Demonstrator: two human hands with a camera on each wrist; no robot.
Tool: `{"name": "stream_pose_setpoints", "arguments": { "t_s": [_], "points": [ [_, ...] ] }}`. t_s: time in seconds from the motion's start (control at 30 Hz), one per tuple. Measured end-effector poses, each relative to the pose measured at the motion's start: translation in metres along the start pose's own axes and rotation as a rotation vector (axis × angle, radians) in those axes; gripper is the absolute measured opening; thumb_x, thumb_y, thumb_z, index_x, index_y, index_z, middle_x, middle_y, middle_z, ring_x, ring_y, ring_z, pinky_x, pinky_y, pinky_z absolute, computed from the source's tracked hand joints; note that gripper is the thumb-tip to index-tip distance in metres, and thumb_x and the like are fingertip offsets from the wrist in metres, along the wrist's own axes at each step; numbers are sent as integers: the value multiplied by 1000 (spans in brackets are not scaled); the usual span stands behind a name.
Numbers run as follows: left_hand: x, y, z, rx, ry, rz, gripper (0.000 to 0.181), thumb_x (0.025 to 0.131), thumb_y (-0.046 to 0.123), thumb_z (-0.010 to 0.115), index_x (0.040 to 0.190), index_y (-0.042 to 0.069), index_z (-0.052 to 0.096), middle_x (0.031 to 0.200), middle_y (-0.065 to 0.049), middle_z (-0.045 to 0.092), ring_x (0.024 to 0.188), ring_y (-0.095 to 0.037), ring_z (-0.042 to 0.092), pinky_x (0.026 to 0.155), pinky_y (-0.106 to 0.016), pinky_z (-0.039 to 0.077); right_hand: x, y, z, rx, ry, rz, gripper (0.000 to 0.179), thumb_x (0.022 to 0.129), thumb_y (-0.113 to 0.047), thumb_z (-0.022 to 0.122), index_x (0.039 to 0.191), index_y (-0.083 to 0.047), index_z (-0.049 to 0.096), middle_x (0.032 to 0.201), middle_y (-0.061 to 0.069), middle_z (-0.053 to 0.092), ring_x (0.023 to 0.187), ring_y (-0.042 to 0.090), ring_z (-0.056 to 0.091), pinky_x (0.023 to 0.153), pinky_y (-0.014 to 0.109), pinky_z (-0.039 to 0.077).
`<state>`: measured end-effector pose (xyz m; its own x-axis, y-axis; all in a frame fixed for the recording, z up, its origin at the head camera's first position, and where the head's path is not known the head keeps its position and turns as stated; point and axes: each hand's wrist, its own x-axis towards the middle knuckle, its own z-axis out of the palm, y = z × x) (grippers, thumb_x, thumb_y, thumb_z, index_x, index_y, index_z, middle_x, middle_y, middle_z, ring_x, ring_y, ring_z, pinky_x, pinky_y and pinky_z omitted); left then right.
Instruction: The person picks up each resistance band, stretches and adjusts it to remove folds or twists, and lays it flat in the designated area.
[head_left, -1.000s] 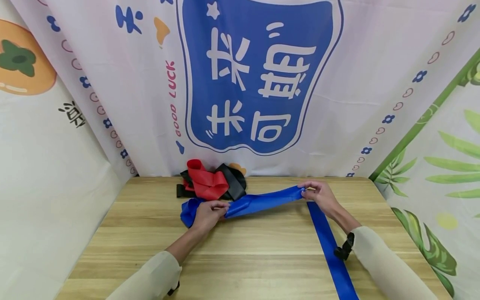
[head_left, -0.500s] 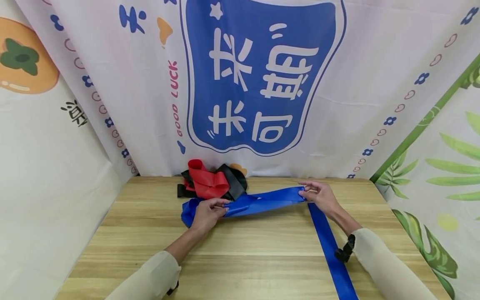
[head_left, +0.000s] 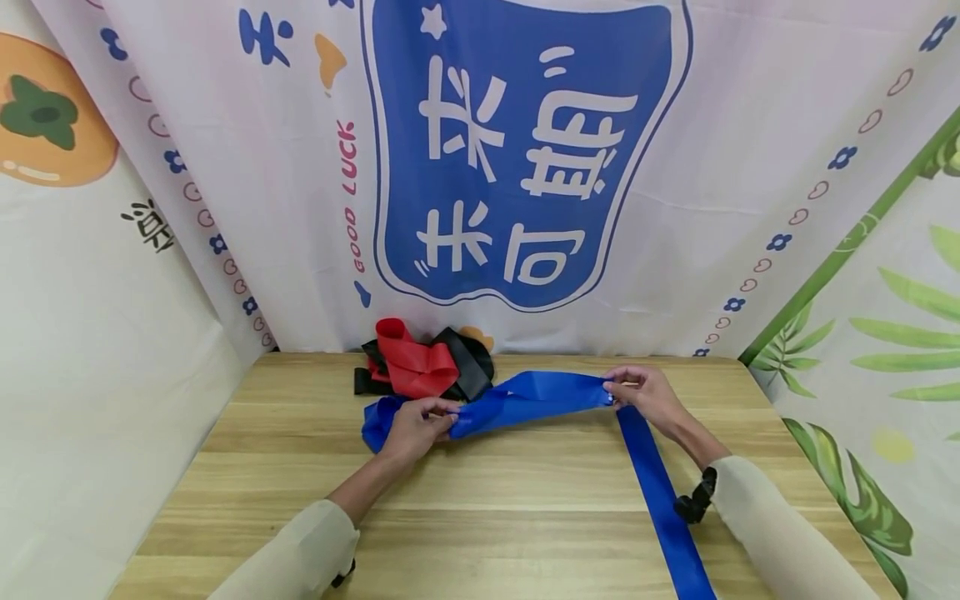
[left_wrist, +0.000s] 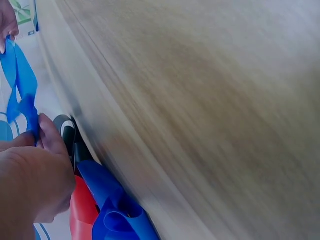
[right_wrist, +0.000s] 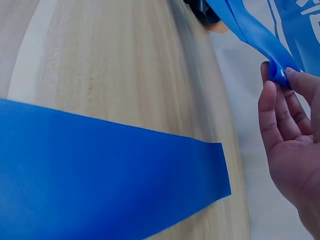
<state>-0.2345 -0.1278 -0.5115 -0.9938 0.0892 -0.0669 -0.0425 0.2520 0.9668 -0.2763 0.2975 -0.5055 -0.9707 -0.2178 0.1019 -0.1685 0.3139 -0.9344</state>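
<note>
Head view: left hand [head_left: 412, 429] pinches a glossy blue flat band [head_left: 547, 396], tangled red and black bands [head_left: 420, 367] just beyond, where slack could snag; it spans above the wooden counter [head_left: 510, 508] to the right hand [head_left: 651, 402], pinching only its end: one sharp tug might free it!

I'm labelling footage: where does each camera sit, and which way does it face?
Head: worn on the head, facing forward and down at the table; left hand, right hand, sleeves show.
Left wrist: on that wrist, facing the left hand's work; both hands show.
Right wrist: on that wrist, facing the right hand's work; only that hand shows.
Both wrist views show the held blue strip and table.
</note>
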Motion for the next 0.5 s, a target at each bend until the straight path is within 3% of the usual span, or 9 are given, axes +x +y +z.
{"name": "stream_pose_setpoints", "arguments": {
  "t_s": [0.17,0.3,0.5],
  "points": [
    [1,3,-4,-165,-63,-96,11,103,2,66,112,3,71,111,-13,66,91,-20,68,80,-33,65,-1,-3,-5,16,11,24,22,103,-9,70,119,6,69,95,7,71,79,17,70,76,39,65],
    [2,4,-7,-260,-127,-114,12,105,1,61,116,0,65,109,-11,64,93,-20,66,83,-34,64,0,-4,-7,36,12,38,22,103,-7,68,119,8,69,94,5,71,80,14,69,77,39,65],
    [5,5,-9,-240,-175,-110,17,105,-1,59,119,0,69,106,-9,65,92,-19,66,82,-31,63,0,-7,-10,49,25,65,23,104,-10,69,118,7,69,93,3,69,79,14,66,75,34,64]
  ]
}}
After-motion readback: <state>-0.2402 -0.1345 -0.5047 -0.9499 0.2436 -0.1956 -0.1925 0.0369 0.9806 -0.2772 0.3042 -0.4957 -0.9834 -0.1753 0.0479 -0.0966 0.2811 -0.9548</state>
